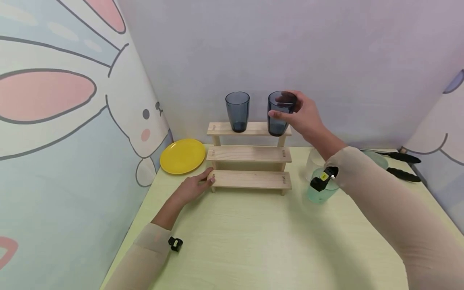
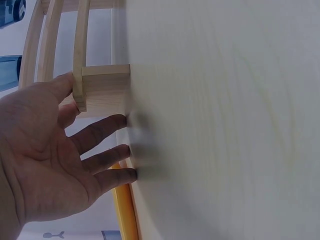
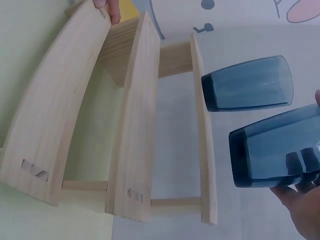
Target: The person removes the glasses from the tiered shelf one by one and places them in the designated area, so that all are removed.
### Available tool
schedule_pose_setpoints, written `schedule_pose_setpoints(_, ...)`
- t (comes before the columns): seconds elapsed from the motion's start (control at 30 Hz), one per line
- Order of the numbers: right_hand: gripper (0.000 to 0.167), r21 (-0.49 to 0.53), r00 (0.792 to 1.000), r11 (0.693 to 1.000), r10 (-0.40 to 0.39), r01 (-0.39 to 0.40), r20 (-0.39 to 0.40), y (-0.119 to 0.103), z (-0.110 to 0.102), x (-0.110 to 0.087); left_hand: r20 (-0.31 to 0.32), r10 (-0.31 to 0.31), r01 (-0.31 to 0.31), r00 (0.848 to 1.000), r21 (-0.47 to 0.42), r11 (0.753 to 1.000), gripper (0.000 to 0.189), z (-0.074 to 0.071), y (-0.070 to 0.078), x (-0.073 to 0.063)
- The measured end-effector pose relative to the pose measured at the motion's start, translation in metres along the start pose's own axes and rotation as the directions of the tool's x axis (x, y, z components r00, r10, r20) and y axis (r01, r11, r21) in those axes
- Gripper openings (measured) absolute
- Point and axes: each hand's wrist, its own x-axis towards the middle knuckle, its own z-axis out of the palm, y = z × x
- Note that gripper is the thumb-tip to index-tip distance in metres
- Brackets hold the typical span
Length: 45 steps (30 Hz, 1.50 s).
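My right hand (image 1: pixel 304 114) grips a dark blue glass tumbler (image 1: pixel 277 121) around its side at the right end of the top step. In the right wrist view a gap shows between this tumbler's base (image 3: pixel 240 160) and the board. A matching blue tumbler (image 1: pixel 238 110) stands upright on the top step, left of the held one. The three-step wooden rack (image 1: pixel 250 179) sits on the table. With thumb and index finger my left hand (image 1: pixel 191 188) pinches the left end of its lowest step; the other fingers (image 2: pixel 102 162) are spread, their tips at the tabletop.
A yellow plate (image 1: pixel 183 156) lies left of the rack. To the right, partly behind my right forearm, are a green cup (image 1: pixel 320 195), a whitish cup (image 1: pixel 313 161), a pale green round item (image 1: pixel 377 159) and black-handled utensils (image 1: pixel 404 175). A wall rises behind the rack.
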Motion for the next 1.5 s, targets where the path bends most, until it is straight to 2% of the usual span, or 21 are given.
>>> schedule_pose_setpoints(0.53, 0.077, -0.104, 0.997, 0.994, 0.035, -0.042, -0.068, 0.020, -0.054, -0.037, -0.005, 0.003, -0.003, 1.000, 0.011, 1.000, 0.078, -0.001, -0.006, 0.000)
schedule_pose_setpoints(0.87, 0.080, -0.216, 0.994, 0.974, 0.054, -0.074, -0.099, 0.035, -0.081, -0.060, -0.011, 0.002, -0.001, 1.000, 0.013, 1.000, 0.078, -0.002, -0.004, 0.001)
schedule_pose_setpoints(1.03, 0.081, -0.273, 0.992, 0.956, 0.081, -0.103, -0.092, 0.044, -0.095, -0.072, -0.001, 0.000, 0.000, 1.000, 0.013, 1.000, 0.078, -0.001, -0.004, 0.001)
schedule_pose_setpoints(1.23, 0.081, -0.277, 0.992, 0.953, 0.108, -0.122, -0.067, 0.053, -0.111, -0.087, -0.005, -0.003, 0.003, 1.000, 0.002, 1.000, 0.078, -0.002, -0.005, 0.000)
schedule_pose_setpoints(1.5, 0.080, -0.342, 0.989, 0.929, 0.127, -0.144, -0.071, 0.062, -0.130, -0.108, -0.005, -0.004, 0.004, 1.000, -0.006, 1.000, 0.079, -0.001, -0.006, -0.001)
